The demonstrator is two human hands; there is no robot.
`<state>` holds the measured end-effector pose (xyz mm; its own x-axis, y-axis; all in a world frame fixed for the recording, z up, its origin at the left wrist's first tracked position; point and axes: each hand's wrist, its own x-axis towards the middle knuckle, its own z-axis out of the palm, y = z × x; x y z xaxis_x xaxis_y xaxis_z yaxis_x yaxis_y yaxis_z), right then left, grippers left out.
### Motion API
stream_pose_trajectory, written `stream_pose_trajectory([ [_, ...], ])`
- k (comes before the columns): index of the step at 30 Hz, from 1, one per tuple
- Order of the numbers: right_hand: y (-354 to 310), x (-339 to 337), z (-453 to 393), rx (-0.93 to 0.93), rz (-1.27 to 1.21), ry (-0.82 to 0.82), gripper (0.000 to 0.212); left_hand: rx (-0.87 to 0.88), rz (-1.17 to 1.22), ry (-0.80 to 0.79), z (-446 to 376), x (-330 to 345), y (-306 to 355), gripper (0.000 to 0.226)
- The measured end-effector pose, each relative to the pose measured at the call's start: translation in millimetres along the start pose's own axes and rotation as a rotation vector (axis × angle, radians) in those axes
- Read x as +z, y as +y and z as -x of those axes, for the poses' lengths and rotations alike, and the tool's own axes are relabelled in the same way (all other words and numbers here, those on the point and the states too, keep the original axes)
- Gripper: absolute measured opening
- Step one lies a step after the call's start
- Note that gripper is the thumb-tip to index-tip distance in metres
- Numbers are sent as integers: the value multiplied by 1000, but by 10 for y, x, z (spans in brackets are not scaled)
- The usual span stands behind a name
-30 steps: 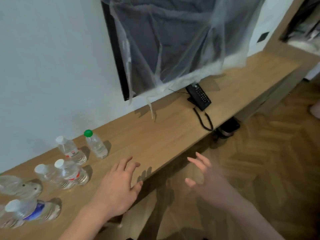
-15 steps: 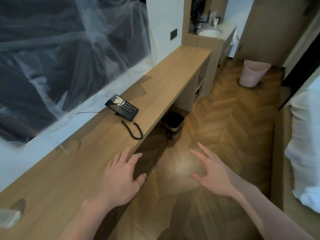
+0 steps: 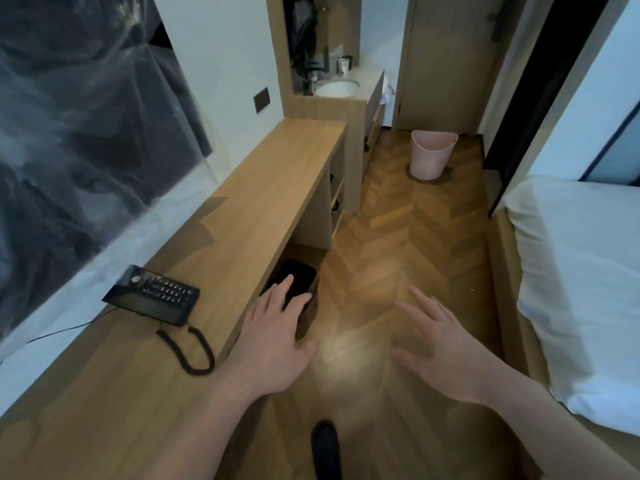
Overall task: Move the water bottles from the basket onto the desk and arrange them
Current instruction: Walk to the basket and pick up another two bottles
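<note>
Bare forearms, no sleeves; hands ringless; dark shoe below.

no text is readable; the phone keypad markings are too blurred.

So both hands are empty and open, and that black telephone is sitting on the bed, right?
Not quite. Both the left hand and right hand are empty and open, but the black telephone sits on the wooden desk, not the bed. The head view shows it.
</note>
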<state>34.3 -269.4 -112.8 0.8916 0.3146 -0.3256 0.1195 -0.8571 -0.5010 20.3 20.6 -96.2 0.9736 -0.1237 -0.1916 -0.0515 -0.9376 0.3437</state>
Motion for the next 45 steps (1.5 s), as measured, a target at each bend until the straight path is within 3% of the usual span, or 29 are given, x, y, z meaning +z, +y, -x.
stream_pose_trajectory([
  [8, 149, -554, -1036, 99, 23, 82, 85, 95, -48, -75, -1424, -345, -1, 67],
  [18, 985, -1319, -1917, 215, -37, 128, 86, 241, -123, -129, -3098, -493, 725, 67],
  [30, 2321, -2723, -3260, 168, -20, 123, 84, 108, -64, -30, -4850, -619, 1775, 67],
  [37, 2620, -3377, -4137, 113, 6, 114, 84, 26, -81, -11, -5732, -749, 1847, 65],
  [45, 2907, -3995, -5374, 176, 44, 98, 84, 37, -68, 3, -7251, -874, 1684, 68],
])
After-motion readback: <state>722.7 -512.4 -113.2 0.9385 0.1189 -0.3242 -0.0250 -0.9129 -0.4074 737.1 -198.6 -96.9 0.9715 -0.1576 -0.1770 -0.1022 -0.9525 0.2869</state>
